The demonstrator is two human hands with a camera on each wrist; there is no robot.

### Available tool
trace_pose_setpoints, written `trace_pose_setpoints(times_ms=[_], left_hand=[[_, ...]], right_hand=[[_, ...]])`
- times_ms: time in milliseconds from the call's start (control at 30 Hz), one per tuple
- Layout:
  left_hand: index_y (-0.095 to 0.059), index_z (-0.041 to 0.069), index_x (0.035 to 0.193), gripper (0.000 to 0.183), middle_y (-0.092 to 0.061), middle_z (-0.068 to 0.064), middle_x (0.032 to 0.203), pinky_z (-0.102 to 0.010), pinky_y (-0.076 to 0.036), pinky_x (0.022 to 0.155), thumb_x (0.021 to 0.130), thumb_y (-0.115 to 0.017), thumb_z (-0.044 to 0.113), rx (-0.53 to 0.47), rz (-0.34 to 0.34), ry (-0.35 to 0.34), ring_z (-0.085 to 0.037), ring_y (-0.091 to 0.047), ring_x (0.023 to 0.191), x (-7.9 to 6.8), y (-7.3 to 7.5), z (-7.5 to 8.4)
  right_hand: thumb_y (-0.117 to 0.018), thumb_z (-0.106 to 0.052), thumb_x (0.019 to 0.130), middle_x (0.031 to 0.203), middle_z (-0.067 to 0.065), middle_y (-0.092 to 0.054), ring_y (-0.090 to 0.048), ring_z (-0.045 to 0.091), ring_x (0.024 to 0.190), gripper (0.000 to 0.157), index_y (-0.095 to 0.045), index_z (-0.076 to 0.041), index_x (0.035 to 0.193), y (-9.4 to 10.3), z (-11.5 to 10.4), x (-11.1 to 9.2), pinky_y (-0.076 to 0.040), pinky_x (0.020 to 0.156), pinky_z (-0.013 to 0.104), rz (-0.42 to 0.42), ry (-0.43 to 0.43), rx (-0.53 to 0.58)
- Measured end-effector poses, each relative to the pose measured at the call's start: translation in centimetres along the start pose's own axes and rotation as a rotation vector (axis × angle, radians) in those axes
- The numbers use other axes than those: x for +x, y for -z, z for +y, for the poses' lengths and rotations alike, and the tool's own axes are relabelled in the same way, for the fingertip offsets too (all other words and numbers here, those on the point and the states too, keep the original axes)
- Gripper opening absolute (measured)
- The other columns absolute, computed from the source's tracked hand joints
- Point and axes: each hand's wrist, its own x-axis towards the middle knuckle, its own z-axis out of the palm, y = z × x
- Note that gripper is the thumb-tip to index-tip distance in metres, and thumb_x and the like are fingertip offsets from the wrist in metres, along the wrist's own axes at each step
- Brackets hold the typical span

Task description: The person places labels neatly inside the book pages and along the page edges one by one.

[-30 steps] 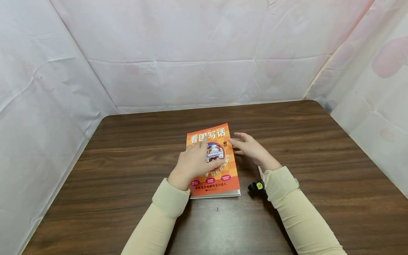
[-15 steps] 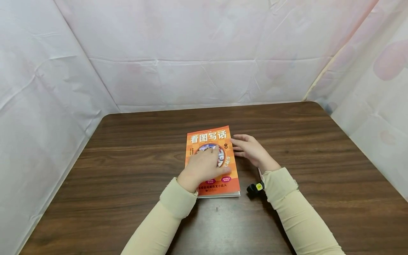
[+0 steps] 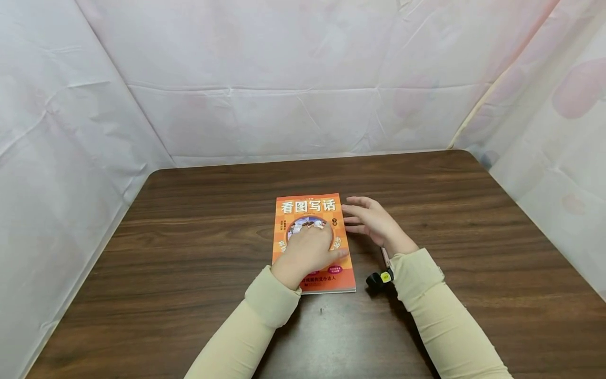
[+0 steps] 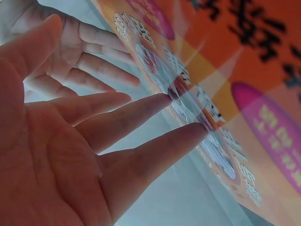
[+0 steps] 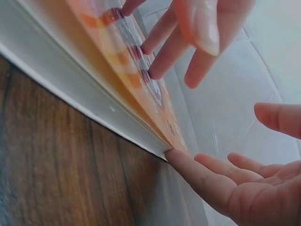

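Observation:
An orange paperback book point(image 3: 338, 281) with large white Chinese characters lies closed on the table. In the head view my left hand point(image 3: 310, 250) is over the lower middle of its cover. Seen from the left wrist, that hand's fingers are fairly straight, and two fingertips point(image 4: 200, 128) touch the cover's round picture. Beside the book's right edge is my right hand point(image 3: 376, 223), its fingers spread and loosely bent. From the right wrist, one fingertip point(image 5: 173, 155) meets the book's page edges point(image 5: 70, 99), where the cover stands slightly off the pages.
The dark wood-grain table point(image 3: 199, 237) stretches out around the book. Pale patterned sheets point(image 3: 293, 121) hang behind and at the sides. A small black object point(image 3: 376, 281) with a yellow label sits by my right cuff.
My left hand has slid right and toward me across the cover. The cover's raised upper right corner has come down flatter. My right hand has stayed nearly in place.

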Motion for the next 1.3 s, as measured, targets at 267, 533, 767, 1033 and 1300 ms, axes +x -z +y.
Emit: trace_pose_setpoints(times_ms=[267,533,767,1033,1300], left_hand=[[-0.051,0.006,0.141,0.075,-0.063,-0.011,0.133,-0.045,-0.051,0.099,0.091,-0.06,0.061,0.004,-0.01,0.006,-0.025,-0.061,0.117,-0.03,0.09,0.01],[-0.049,0.006,0.144,0.076,-0.062,-0.011,0.136,-0.045,-0.05,0.1,0.091,-0.06,0.06,0.002,-0.019,0.015,-0.026,-0.061,0.117,0.02,0.09,0.01],[-0.049,0.006,0.144,0.076,-0.062,-0.012,0.135,-0.044,-0.05,0.101,0.091,-0.062,0.058,-0.001,-0.023,0.015,-0.026,-0.061,0.115,-0.01,0.04,0.08],[-0.049,0.005,0.145,0.076,-0.061,-0.012,0.138,-0.043,-0.05,0.102,0.091,-0.063,0.057,-0.007,-0.034,-0.019,-0.027,-0.061,0.122,-0.27,0.09,0.64],[-0.047,0.005,0.147,0.076,-0.06,-0.011,0.139,-0.042,-0.049,0.103,0.091,-0.063,0.055,-0.024,-0.03,-0.043,-0.025,-0.06,0.123,-0.36,-0.03,0.97]], right_hand=[[-0.054,-0.023,0.102,0.153,0.024,-0.035,-0.049,0.043,0.132,0.064,-0.024,0.0,0.154,-0.12,-0.16,0.07,-0.046,0.106,0.048,-0.004,0.0,0.005],[-0.053,-0.021,0.102,0.153,0.024,-0.034,-0.048,0.044,0.133,0.063,-0.023,0.0,0.154,-0.26,-0.3,0.1,-0.045,0.107,0.05,-0.007,0.001,0.01],[-0.053,-0.022,0.102,0.153,0.024,-0.035,-0.048,0.043,0.132,0.064,-0.024,0.0,0.154,-0.19,-0.25,0.11,-0.045,0.107,0.049,-0.004,-0.002,0.012],[-0.055,-0.023,0.101,0.152,0.024,-0.036,-0.048,0.043,0.133,0.065,-0.025,0.001,0.153,-0.17,-0.46,-0.06,-0.046,0.106,0.049,-0.012,0.014,0.015],[-0.056,-0.024,0.101,0.152,0.024,-0.037,-0.048,0.043,0.133,0.065,-0.026,-0.001,0.153,-0.32,-0.92,-0.6,-0.045,0.106,0.053,-0.042,0.047,0.028]])
